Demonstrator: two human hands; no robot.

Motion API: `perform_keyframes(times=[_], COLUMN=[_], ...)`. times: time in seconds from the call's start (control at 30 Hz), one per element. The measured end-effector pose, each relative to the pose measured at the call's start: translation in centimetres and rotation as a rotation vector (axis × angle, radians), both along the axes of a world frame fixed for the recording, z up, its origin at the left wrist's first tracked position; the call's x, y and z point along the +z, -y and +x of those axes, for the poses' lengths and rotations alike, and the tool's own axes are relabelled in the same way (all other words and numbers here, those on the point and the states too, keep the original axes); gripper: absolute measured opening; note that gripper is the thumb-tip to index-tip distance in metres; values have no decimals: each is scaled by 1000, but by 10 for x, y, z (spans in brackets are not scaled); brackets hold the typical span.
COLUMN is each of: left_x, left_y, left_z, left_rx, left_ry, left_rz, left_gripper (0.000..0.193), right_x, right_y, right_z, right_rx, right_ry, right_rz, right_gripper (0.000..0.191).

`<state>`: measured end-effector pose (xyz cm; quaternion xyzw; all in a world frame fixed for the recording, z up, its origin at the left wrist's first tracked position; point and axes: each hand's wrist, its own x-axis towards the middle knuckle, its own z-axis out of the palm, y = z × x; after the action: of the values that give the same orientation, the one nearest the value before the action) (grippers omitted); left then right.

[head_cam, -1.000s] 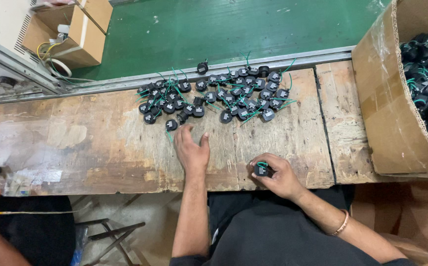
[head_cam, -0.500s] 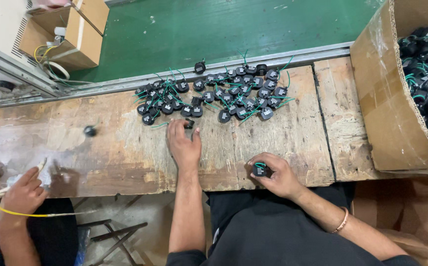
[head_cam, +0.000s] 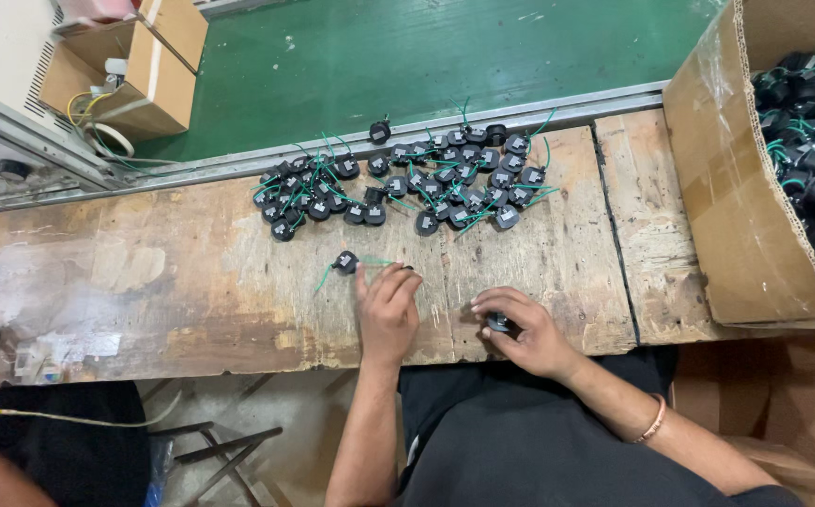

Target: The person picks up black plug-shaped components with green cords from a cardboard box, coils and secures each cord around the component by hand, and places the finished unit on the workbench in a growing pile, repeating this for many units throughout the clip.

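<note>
Black component [head_cam: 499, 322] in right hand [head_cam: 520, 330]

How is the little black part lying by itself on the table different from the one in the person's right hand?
The lone black part lies bare on the wooden table, just past the left hand; the held part is mostly covered by the right hand. The lone part's green wire trails out over the wood; no wire shows on the held part. Both are small, dark and roundish, like those in the pile.
</note>
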<state>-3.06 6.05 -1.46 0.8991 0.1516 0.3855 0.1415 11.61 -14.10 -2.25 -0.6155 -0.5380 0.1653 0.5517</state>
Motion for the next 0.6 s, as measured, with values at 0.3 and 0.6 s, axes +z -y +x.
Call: perform_keyframes(times=[0.3,0.6], left_x=[15,0], left_y=[3,-4], left_z=[1,0], left_rx=[40,-100], left_ry=[114,38], left_rz=[-105,-388], left_gripper=[35,32], right_x=[-3,4], right_y=[1,-2], right_z=[6,4], right_rx=[33,45], right_ry=[-65,11], right_rz=[-74,-76], right_gripper=[33,32])
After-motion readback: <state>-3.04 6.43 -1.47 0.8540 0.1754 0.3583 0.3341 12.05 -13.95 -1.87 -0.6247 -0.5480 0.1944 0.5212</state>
